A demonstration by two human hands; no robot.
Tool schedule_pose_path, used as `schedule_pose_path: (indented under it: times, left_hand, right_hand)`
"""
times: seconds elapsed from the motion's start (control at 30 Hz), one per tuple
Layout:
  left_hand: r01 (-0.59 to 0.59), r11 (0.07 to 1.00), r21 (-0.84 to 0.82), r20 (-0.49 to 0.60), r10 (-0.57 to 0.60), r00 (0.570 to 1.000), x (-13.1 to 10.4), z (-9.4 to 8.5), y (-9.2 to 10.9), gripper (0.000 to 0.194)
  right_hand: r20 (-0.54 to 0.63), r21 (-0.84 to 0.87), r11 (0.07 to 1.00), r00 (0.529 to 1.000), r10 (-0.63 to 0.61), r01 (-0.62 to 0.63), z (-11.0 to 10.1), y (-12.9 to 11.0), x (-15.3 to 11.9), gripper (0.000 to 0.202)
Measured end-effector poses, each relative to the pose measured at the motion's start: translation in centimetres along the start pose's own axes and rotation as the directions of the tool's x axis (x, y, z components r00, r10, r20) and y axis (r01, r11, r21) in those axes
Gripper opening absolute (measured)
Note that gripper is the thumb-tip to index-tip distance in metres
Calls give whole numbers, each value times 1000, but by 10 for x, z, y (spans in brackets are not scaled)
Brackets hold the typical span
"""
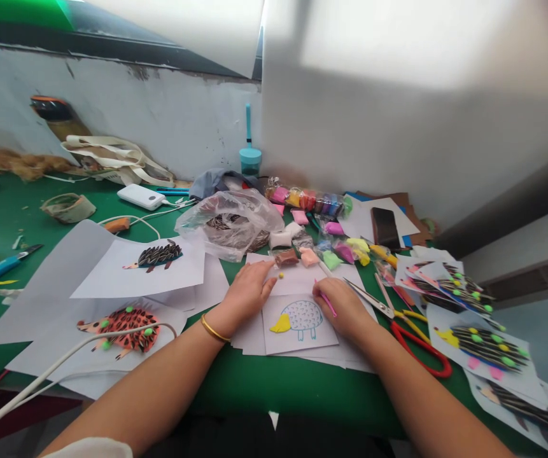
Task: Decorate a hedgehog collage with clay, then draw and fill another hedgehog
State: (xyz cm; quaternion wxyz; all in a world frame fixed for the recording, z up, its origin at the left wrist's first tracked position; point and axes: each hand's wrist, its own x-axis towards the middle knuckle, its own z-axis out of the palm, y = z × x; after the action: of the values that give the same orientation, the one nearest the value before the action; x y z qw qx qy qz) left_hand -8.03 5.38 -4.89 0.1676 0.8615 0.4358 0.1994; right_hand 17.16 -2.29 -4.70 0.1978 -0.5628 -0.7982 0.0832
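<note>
A white sheet (274,343) with a blue-outlined hedgehog drawing (303,318) lies in front of me. Yellow clay (281,324) covers the drawing's snout. My left hand (249,289) reaches the sheets' upper left, its fingertips beside a brown clay packet (286,257) and its thumb apart from the fingers; nothing shows in it. A small yellow ball (281,275) sits just right of those fingers. My right hand (339,305) is closed around a thin pink tool (330,306) at the drawing's right edge.
Colored clay packets (309,257) and a plastic bag of seeds (230,222) lie beyond the sheets. Red-handled scissors (419,346) are right of my right hand. Finished hedgehog pictures (488,350) lie far right, others (130,331) left under a white cable (63,356).
</note>
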Motion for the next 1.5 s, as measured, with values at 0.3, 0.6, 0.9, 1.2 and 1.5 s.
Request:
schedule_pose_path:
  times: [0.3,0.6,0.9,1.2,1.5]
  left_hand:
    - [-118,984,-132,-109,104,989,0,-7,-4,26]
    - [-257,965,-49,158,262,952,-9,-18,8,70]
    - [-250,967,-41,173,253,952,-11,-14,8,72]
    - [-247,967,-55,165,253,953,-11,-13,7,72]
    - [-228,972,-52,170,234,957,-11,-13,6,75]
  right_hand:
    - [-141,-192,980,990,21,-48,-12,14,10,14]
    - [-240,286,958,967,82,-11,-10,-18,2,21]
    - [-35,506,855,988,153,-114,10,-55,-2,20]
    - [-78,428,904,997,13,21,17,-48,-5,23]
    - [-131,382,921,991,-25,74,19,-48,-5,22]
